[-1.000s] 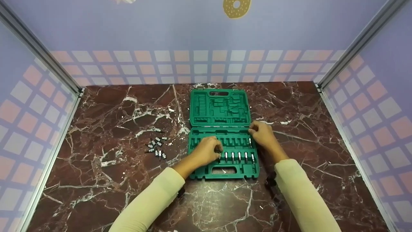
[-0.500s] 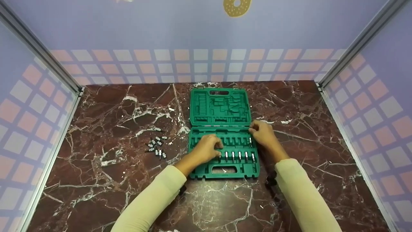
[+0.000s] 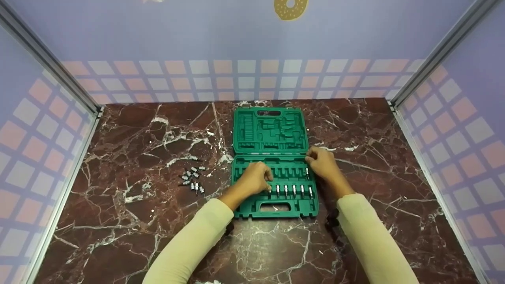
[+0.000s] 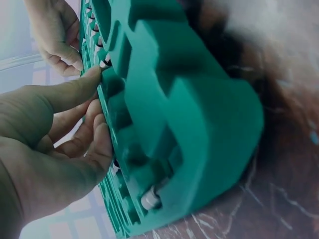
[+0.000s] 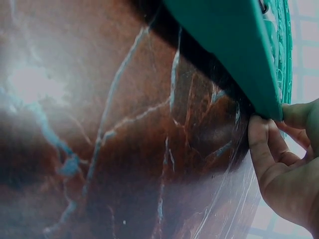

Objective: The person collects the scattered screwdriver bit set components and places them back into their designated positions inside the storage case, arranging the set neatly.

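Note:
The green case (image 3: 276, 157) lies open with several silver bit sockets (image 3: 294, 191) in its lower row and one (image 3: 307, 172) at the right of its upper row. Over its left half is my left hand (image 3: 254, 179), the thumb touching a socket (image 3: 270, 193). In the left wrist view the left hand (image 4: 60, 134) has its thumb tip on a socket (image 4: 105, 61), the other fingers bent loosely against the tray. My right hand (image 3: 323, 162) grips the case's right side near the hinge; the right wrist view shows the right hand (image 5: 289, 164) pinching the green edge (image 5: 266, 92).
Several loose bit sockets (image 3: 193, 175) lie in a cluster on the dark marbled table (image 3: 138, 221), left of the case. Patterned panels (image 3: 244, 79) stand behind and at both sides. In the left wrist view one socket (image 4: 151, 198) sits near the tray's end.
My left hand has shifted slightly up and to the right, its thumb staying by the same socket. The right hand keeps its grip on the case.

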`<state>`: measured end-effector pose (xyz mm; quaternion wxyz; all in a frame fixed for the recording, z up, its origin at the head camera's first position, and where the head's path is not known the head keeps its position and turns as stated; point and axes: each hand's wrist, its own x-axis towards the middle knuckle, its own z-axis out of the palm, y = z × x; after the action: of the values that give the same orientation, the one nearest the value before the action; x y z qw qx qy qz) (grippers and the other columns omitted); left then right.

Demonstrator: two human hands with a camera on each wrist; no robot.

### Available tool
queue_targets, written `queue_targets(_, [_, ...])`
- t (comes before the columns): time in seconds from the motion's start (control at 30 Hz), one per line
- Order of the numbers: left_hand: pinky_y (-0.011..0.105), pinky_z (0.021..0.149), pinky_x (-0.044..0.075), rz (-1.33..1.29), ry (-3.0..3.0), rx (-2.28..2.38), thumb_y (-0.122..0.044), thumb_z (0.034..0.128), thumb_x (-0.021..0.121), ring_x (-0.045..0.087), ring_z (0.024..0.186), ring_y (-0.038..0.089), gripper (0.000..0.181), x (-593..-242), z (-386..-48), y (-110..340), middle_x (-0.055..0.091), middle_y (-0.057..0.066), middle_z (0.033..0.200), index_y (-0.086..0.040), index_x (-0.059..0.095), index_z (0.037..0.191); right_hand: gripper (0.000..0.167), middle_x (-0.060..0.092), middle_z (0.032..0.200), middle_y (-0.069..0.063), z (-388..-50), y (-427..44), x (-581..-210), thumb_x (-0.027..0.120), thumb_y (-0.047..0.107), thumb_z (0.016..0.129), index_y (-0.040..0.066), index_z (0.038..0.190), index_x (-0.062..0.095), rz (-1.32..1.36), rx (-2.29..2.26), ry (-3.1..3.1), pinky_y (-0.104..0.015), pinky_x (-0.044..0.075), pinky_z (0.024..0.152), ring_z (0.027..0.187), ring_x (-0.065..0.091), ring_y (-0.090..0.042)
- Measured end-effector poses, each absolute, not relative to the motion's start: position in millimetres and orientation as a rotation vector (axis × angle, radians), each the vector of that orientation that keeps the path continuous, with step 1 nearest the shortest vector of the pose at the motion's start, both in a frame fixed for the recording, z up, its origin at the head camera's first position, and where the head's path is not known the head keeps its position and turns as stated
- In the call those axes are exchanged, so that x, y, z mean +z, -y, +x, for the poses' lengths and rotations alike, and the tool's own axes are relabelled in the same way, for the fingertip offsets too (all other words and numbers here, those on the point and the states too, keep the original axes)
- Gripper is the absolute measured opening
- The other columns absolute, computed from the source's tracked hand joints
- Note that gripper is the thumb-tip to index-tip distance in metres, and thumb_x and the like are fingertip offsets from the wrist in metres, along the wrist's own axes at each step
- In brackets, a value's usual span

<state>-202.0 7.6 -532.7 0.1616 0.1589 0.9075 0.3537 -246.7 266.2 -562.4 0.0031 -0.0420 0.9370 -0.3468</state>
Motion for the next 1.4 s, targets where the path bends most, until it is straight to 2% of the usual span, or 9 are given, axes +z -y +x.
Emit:
queue_targets(0.5, [0.041,0.085,0.061,0.457,-2.597,1.044,0.001,0.0799,0.086,0.069,0.097,0.026,0.020,-532.8,-202.1,-10.8,0.074,0.010,0.102,-0.003,0.078,0.098,0.007,0.073,0.098,-0.020,-248.7,-268.6,-561.7,0.068,0.006,0.095,0.000,0.096,0.069,-0.131,-1.079,-2.945,-0.056,0.052,0.088,0.094,0.065,-0.038])
queue_targets(0.83, [0.039,0.081,0.060,0.545,-2.609,1.089,0.000,0.0787,0.087,0.068,0.090,0.023,0.019,-536.9,-200.9,-4.0,0.074,0.010,0.095,-0.003,0.078,0.095,0.009,0.072,0.097,-0.018,-248.6,-266.5,-562.9,0.067,0.009,0.097,0.001,0.099,0.070,-0.105,-1.076,-2.919,-0.052,0.052,0.086,0.092,0.063,-0.035])
queue_targets(1.07, [0.036,0.079,0.060,0.521,-2.590,1.162,-0.002,0.0823,0.085,0.068,0.088,0.022,0.018,-529.7,-203.1,4.6,0.074,0.010,0.095,-0.002,0.076,0.098,0.008,0.071,0.094,-0.018,-250.3,-265.7,-560.7,0.067,0.008,0.096,0.001,0.097,0.069,-0.109,-1.077,-2.928,-0.052,0.051,0.084,0.090,0.062,-0.034])
queue_targets(1.27, [0.040,0.081,0.058,0.502,-2.583,1.204,-0.005,0.0855,0.083,0.067,0.089,0.024,0.019,-521.5,-203.8,16.2,0.073,0.014,0.097,0.000,0.075,0.102,0.007,0.072,0.099,-0.019,-249.8,-265.9,-560.6,0.067,0.008,0.096,0.001,0.097,0.069,-0.117,-1.075,-2.926,-0.053,0.052,0.088,0.095,0.064,-0.036])
queue_targets(1.4, [0.040,0.081,0.058,0.468,-2.604,1.217,-0.009,0.0866,0.083,0.066,0.088,0.023,0.019,-518.9,-204.4,24.5,0.073,0.012,0.097,-0.001,0.075,0.102,0.008,0.073,0.100,-0.019,-248.7,-266.6,-561.9,0.067,0.008,0.097,0.001,0.096,0.069,-0.122,-1.066,-2.927,-0.054,0.052,0.088,0.095,0.064,-0.037])
